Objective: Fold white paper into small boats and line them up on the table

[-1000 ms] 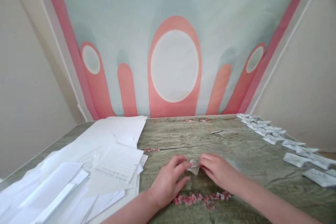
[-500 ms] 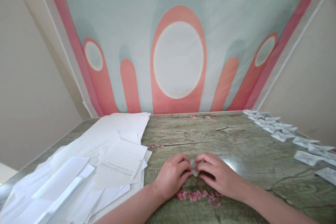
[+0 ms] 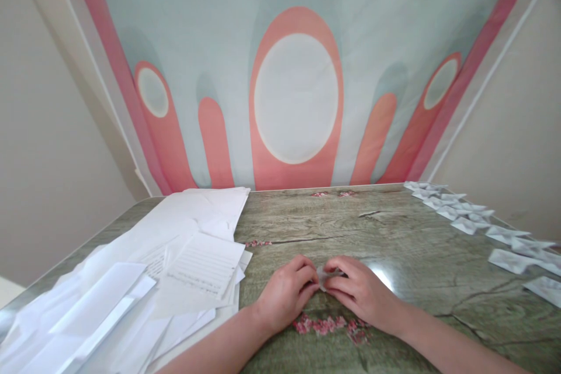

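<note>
One broad grey-green, wood-grained table [image 3: 307,219] bears a heap of loose white paper sheets [image 3: 184,216] at left and, along its right edge, a row of folded white paper shapes [image 3: 507,236]. Between these groups, the bare left hand [image 3: 287,292] and bare right hand [image 3: 366,292], fingers bent and narrowly closed, pinch from opposite sides a little folded whitish paper piece [image 3: 322,277], partly hidden by the fingertips.
</note>
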Demonstrator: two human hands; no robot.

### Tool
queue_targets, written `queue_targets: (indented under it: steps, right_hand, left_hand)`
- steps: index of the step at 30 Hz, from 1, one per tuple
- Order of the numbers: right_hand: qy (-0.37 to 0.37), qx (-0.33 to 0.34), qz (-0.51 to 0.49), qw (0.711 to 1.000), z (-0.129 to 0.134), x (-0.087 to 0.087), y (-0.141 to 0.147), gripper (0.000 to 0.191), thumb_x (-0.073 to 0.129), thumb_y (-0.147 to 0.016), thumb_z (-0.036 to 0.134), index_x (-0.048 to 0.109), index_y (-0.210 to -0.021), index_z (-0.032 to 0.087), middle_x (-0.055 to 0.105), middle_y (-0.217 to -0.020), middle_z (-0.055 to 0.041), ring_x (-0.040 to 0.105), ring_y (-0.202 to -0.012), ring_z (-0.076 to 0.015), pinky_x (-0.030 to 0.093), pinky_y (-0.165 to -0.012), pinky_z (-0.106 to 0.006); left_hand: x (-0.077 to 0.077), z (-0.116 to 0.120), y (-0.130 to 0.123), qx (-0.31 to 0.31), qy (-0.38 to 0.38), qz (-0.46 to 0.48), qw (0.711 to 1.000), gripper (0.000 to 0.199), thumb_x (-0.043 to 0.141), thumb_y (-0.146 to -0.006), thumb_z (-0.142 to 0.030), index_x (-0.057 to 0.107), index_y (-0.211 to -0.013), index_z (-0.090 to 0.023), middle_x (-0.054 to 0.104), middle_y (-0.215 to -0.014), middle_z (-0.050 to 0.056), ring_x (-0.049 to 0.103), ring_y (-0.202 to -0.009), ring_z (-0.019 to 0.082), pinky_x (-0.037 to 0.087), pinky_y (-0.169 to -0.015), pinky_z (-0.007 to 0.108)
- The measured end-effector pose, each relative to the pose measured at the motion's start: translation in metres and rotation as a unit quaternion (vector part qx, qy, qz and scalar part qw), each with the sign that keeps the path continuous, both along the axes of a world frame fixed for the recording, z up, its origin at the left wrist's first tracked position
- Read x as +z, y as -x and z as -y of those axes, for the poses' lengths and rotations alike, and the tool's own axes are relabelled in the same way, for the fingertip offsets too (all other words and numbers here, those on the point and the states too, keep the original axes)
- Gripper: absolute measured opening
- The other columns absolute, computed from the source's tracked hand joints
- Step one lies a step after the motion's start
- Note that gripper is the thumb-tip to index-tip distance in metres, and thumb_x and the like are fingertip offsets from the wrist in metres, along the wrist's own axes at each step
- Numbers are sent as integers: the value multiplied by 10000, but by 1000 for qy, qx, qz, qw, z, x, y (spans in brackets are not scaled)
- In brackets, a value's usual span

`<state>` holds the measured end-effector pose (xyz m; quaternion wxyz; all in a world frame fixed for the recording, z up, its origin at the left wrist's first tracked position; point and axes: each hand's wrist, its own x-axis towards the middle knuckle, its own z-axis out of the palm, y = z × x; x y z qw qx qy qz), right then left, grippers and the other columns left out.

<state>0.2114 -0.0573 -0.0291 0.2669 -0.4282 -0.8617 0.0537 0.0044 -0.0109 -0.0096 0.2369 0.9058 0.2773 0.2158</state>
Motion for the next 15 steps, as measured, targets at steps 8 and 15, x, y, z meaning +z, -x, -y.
queue_targets:
  steps: [8,15]
  right_hand:
    - [0,-10,-9,1000,2,1,2,159,478,-897,221,632,-859,220,554,-969,-47,528,-903,-185,426,-784,-322]
    - [14,-11,-15,1000,4,3,4,149,472,-896,189,614,-849,201,539,-963,-49,515,-890,-179,414,-768,-320]
  left_hand:
    - [-2,1,-2,18,-53,-31,998,74,582,-822,-248,640,-860,-221,580,-982,27,562,-892,167,454,-792,261]
    - [-3,2,-4,30,-69,-40,996,68,569,-833,-222,632,-815,-202,595,-950,20,561,-861,161,446,-772,256]
